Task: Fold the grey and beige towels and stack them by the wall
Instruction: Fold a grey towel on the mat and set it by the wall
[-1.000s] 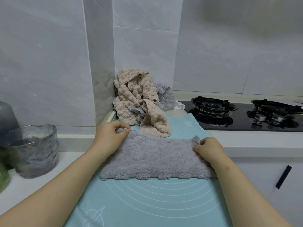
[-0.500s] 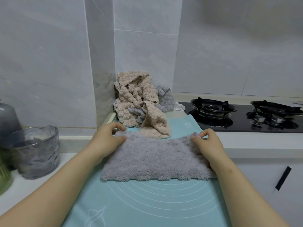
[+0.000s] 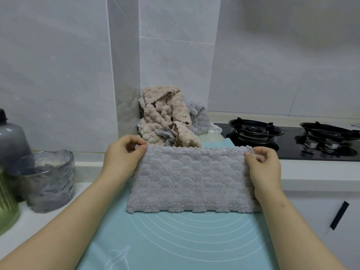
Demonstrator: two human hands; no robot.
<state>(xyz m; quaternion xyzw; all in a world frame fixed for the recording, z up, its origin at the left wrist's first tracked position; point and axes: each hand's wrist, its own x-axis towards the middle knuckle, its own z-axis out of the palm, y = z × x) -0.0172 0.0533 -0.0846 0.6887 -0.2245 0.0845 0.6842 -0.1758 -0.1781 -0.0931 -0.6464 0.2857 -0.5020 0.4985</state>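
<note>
A grey towel (image 3: 191,178) hangs stretched between my hands, its far edge raised and its near edge resting on the light blue mat (image 3: 175,240). My left hand (image 3: 124,154) pinches the far left corner. My right hand (image 3: 263,166) pinches the far right corner. Behind the towel, in the wall corner, a crumpled heap of beige towels (image 3: 165,115) lies mixed with other grey towels (image 3: 198,117).
A black gas hob (image 3: 292,141) with two burners sits at the right on the counter. At the left stand a glass bowl (image 3: 46,180), a grey lidded container (image 3: 11,137) and a green ribbed item (image 3: 6,207). A cabinet front with a black handle (image 3: 339,215) lies below right.
Both hands have taken the towel's far corners and lifted that edge up off the mat, pulling it taut; the near edge stays on the mat.
</note>
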